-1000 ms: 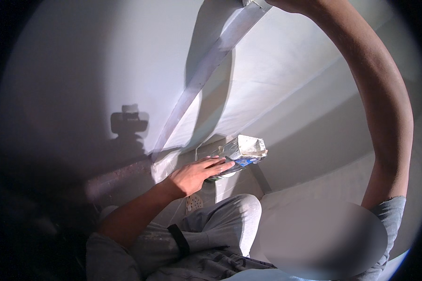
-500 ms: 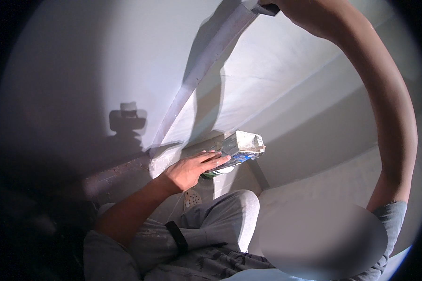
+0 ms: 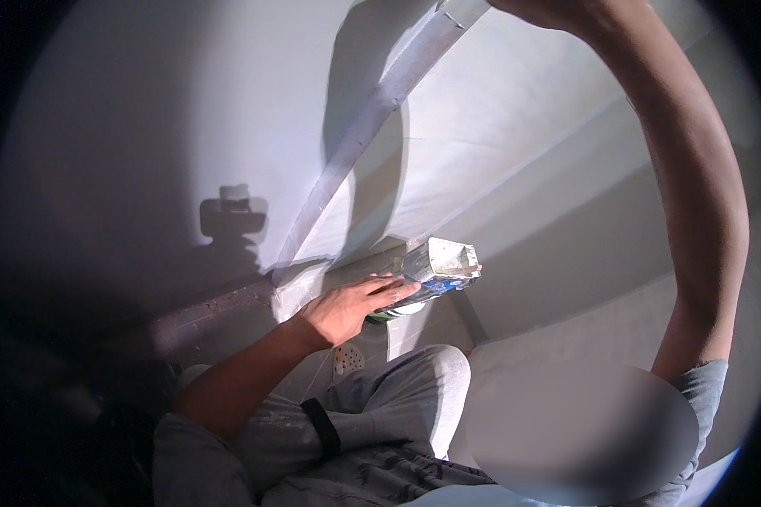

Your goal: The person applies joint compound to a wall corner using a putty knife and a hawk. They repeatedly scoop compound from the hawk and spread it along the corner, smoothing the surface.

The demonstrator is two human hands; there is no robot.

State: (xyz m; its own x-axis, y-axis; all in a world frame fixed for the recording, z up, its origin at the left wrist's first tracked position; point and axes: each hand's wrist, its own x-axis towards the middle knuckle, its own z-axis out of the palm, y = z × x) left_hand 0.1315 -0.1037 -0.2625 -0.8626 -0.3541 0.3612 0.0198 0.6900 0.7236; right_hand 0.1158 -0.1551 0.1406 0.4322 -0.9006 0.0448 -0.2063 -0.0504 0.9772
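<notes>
Near the pale wall (image 3: 127,135), the left hand (image 3: 342,313) lies across a white-smeared carton (image 3: 433,267); the right hand (image 3: 539,11) is high, partly cut off. I can't tell either grip.

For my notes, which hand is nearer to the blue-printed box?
Left. The left hand touches the box; the right hand is away from it, at the picture's top edge.
</notes>
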